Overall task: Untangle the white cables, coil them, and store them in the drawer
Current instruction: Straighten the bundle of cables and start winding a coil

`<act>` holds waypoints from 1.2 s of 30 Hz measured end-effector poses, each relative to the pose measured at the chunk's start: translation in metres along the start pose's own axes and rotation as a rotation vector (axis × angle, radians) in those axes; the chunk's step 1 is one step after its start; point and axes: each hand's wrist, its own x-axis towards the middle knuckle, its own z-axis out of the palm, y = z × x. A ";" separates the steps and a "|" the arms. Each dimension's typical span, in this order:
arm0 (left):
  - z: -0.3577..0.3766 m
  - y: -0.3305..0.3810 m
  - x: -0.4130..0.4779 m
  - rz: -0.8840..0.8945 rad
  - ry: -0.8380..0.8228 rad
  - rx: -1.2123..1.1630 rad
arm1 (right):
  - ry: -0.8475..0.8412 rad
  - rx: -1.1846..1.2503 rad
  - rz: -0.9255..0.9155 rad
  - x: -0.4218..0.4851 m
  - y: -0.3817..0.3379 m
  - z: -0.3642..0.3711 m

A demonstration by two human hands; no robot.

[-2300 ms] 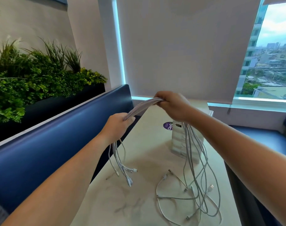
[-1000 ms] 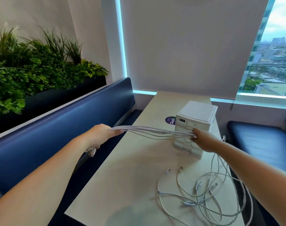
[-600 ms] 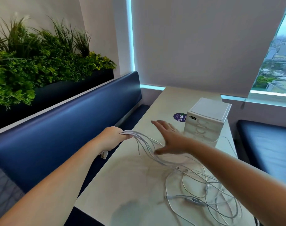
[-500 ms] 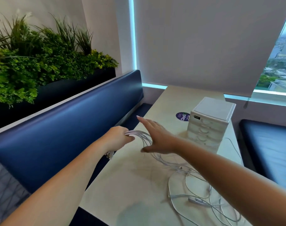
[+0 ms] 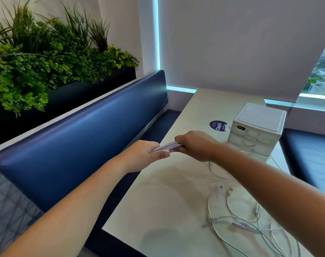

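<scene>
A bundle of white cables (image 5: 167, 147) runs between my two fists above the table's left edge. My left hand (image 5: 145, 154) is closed on one end of the bundle. Right beside it, my right hand (image 5: 195, 145) grips the same bundle, the fists almost touching. From under my right hand the cables drop and spread in loose loops (image 5: 237, 216) over the table, with several plugs lying free. A small white drawer unit (image 5: 258, 130) with three shut drawers stands at the table's far right.
The pale table (image 5: 158, 210) has a round purple sticker (image 5: 218, 125) near the drawer unit. A blue padded bench (image 5: 83, 138) runs along the left, with a planter of green plants (image 5: 46, 58) behind it. Another blue seat (image 5: 310, 154) lies to the right.
My right hand let go of the stretched cables, swung back open toward my left hand, and has now closed on the bundle right next to it. The slack fell onto the table.
</scene>
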 end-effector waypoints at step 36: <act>-0.014 -0.074 0.020 0.131 -0.080 0.463 | 0.003 -0.139 0.124 -0.025 0.034 0.041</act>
